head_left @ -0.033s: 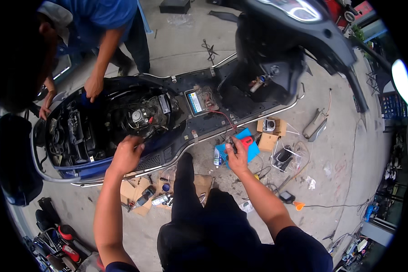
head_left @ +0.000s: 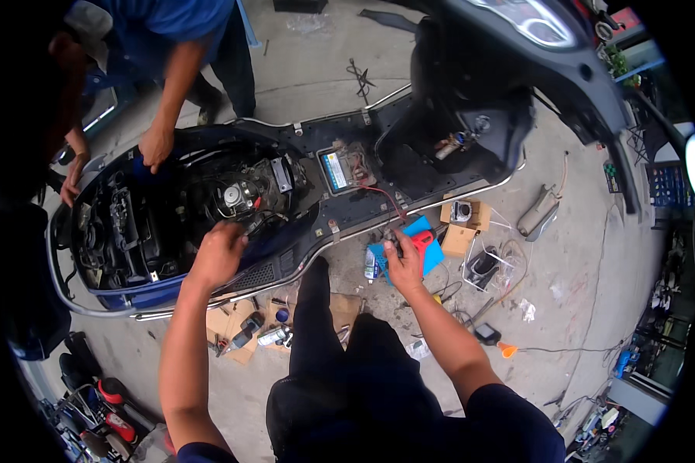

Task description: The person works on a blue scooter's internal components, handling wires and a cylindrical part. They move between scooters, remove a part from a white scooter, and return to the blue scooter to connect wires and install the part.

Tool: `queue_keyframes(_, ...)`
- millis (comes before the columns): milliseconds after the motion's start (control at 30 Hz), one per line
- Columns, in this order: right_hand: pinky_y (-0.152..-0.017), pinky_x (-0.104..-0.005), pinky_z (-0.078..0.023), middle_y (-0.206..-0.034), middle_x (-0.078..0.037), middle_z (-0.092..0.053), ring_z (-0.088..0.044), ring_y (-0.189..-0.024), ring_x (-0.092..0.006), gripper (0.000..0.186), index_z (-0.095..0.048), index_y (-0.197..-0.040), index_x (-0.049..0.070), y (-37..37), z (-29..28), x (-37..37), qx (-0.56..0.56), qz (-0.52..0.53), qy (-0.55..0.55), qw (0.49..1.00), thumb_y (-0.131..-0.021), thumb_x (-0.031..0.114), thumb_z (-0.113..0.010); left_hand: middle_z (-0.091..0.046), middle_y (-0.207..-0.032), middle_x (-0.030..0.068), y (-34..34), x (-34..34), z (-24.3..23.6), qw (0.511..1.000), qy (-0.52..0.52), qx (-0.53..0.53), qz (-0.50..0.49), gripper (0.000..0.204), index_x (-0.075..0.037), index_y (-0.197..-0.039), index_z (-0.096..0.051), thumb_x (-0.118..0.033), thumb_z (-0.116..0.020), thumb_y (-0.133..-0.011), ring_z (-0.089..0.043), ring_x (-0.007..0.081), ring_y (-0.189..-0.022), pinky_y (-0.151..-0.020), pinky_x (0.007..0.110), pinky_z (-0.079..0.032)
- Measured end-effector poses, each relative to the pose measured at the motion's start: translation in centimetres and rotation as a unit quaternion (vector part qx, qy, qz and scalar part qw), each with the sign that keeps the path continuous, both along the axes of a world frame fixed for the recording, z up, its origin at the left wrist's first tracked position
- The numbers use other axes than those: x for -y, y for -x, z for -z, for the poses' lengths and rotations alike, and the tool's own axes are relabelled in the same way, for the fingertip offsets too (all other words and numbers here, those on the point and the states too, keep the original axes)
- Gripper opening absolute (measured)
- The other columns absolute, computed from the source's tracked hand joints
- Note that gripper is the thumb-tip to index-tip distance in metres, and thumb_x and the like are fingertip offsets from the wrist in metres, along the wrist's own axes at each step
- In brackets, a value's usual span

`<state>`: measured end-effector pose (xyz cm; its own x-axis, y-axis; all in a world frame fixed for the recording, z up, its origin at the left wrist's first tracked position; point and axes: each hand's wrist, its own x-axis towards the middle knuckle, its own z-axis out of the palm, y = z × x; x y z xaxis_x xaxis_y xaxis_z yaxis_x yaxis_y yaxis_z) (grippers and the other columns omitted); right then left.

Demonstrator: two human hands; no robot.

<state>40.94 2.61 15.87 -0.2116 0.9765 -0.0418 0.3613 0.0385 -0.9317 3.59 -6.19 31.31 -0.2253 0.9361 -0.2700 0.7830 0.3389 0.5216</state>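
Note:
My left hand (head_left: 218, 255) is over the near blue body panel (head_left: 208, 282) of an opened scooter, below the exposed engine (head_left: 235, 197); its fingers are curled, and what they hold is hidden or blurred. My right hand (head_left: 405, 266) grips a small dark object (head_left: 392, 241) just outside the footboard (head_left: 347, 208). A red wire (head_left: 382, 194) runs from the battery (head_left: 336, 171) toward it. Behind that hand, a red tool (head_left: 422, 238) lies on a blue sheet (head_left: 432, 255) beside a spray can (head_left: 371, 262).
A co-worker's hands (head_left: 156, 145) are at the scooter's far side and rear. The front fairing (head_left: 471, 92) rises at the right. On the floor are open cardboard boxes (head_left: 459, 239), a muffler (head_left: 534, 216), cardboard with tools (head_left: 235, 328), an orange funnel (head_left: 507, 349) and cables.
My left hand has moved slightly up toward the engine. The surroundings have shifted a little in the view; my right hand still grips the small dark object.

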Motion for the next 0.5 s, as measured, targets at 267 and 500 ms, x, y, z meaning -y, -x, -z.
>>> queue_keyframes(267, -0.087, -0.0398, -0.050, -0.113, -0.024, -0.064, -0.063, -0.103, -0.0365, 0.037, -0.060, -0.124, -0.003, 5.0, 13.6, -3.0, 0.139, -0.014, 0.088, 0.986, -0.096, 0.022, -0.064, -0.066, -0.103, 0.0267, 1.8, -8.3, 23.4, 0.984, 0.075, 0.136, -0.088, 0.022, 0.002, -0.106, -0.064, -0.012, -0.055, -0.092, -0.061, 0.0461, -0.103, -0.092, 0.047, -0.047)
queue_keyframes(500, -0.087, -0.0379, -0.051, -0.114, -0.024, -0.064, -0.063, -0.103, -0.0348, 0.039, -0.058, -0.125, -0.003, 4.8, 17.9, -2.2, 0.143, 0.005, 0.165, 0.976, -0.097, 0.024, -0.063, -0.065, -0.105, 0.0291, 1.5, -8.8, 29.7, 0.966, 0.232, 0.077, 0.080, 0.028, 0.002, -0.102, -0.065, -0.005, -0.050, -0.080, -0.061, 0.0465, -0.100, -0.089, 0.051, -0.049)
